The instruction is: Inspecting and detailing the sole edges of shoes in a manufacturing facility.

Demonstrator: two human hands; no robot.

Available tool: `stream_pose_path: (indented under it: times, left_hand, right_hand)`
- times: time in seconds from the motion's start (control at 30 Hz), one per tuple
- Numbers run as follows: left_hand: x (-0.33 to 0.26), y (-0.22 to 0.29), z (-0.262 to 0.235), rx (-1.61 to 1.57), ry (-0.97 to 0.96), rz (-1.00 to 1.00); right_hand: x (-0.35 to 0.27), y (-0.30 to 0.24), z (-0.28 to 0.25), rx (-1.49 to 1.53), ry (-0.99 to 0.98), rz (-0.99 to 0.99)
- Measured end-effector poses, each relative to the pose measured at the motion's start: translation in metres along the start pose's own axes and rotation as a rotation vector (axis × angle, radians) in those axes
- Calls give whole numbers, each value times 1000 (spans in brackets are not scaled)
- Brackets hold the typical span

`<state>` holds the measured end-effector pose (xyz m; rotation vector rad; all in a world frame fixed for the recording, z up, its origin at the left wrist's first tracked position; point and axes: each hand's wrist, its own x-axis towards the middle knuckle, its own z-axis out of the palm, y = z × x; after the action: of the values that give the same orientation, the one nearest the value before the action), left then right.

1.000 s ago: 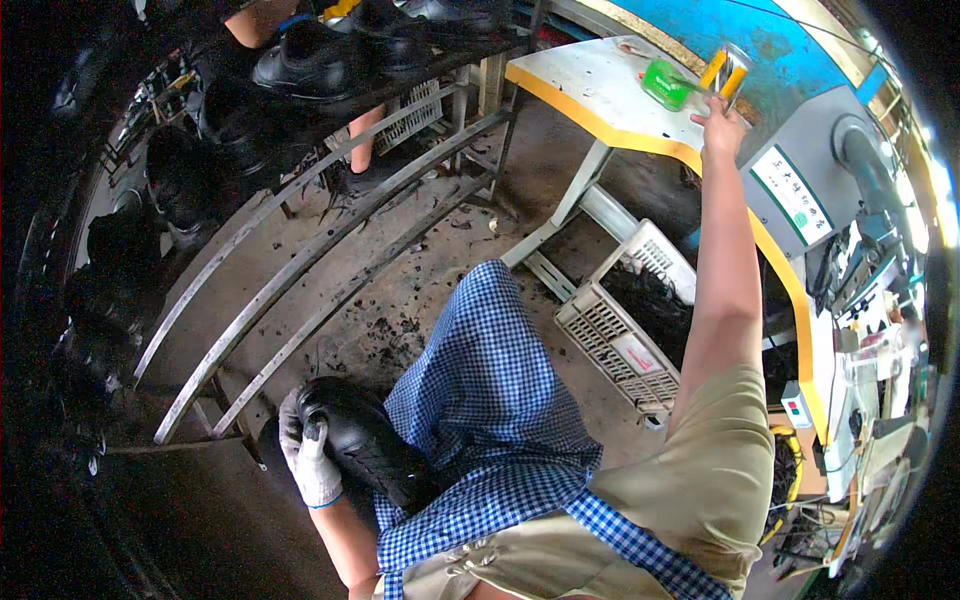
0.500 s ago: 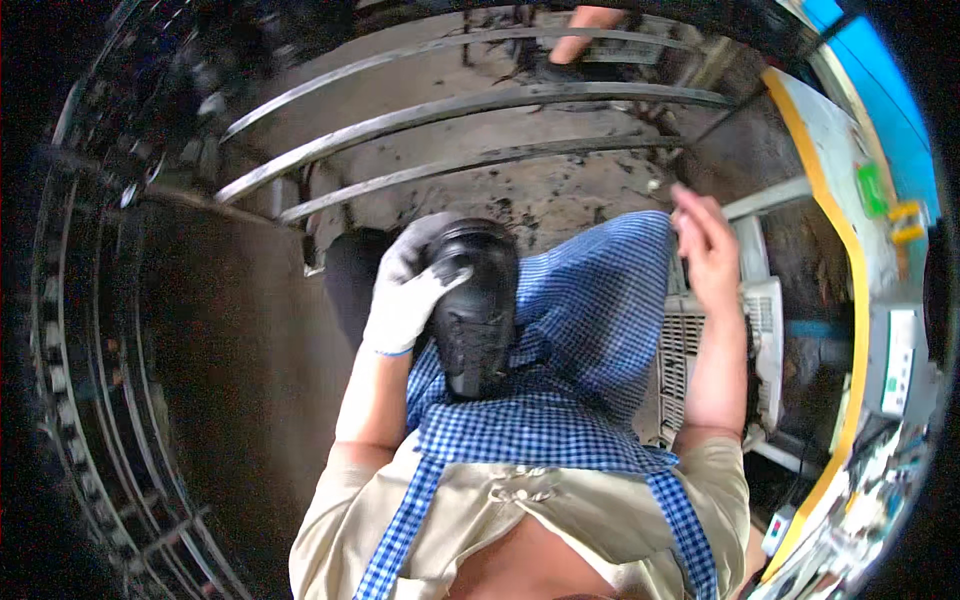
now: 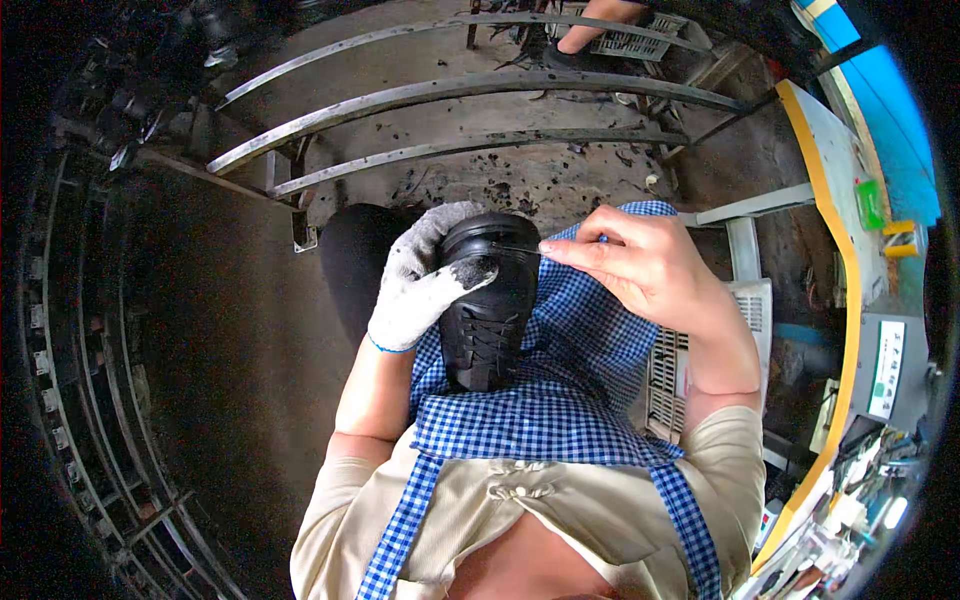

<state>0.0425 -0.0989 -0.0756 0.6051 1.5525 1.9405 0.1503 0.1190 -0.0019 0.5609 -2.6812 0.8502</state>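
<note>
The gloved left hand (image 3: pixel 425 280) clamps the black shoe (image 3: pixel 487 305) steady on the lap, so the bare right hand (image 3: pixel 645 265), pinching thin thread, works beside its toe.

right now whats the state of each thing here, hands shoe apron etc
left hand: in a white work glove, gripping the toe of the shoe
right hand: bare, fingertips pinched at a thin needle-like thing at the shoe's toe
black shoe: laced, lying on the lap, toe pointing away
checked apron: worn, spread over the lap under the shoe
white crate: on the floor beside the person's right leg
</note>
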Motion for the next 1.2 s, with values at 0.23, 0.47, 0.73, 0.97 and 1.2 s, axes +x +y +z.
stream_pose_path:
  times: [0.23, 0.47, 0.73, 0.97, 1.2]
  left_hand:
    - [-3, 4, 5, -81, -12, -30]
    - [-3, -1, 4, -44, -17, -30]
    - [-5, 4, 8, -88, -19, -41]
    - [-4, 3, 8, -76, -35, -49]
    - [-3, 1, 6, -56, -34, -54]
  right_hand:
    - [-1, -1, -3, -97, -37, 57]
    - [-3, -1, 0, -28, -7, 63]
    - [-8, 2, 2, -10, 13, 54]
    - [-10, 1, 1, 31, 14, 58]
    - [-9, 1, -1, -90, 4, 55]
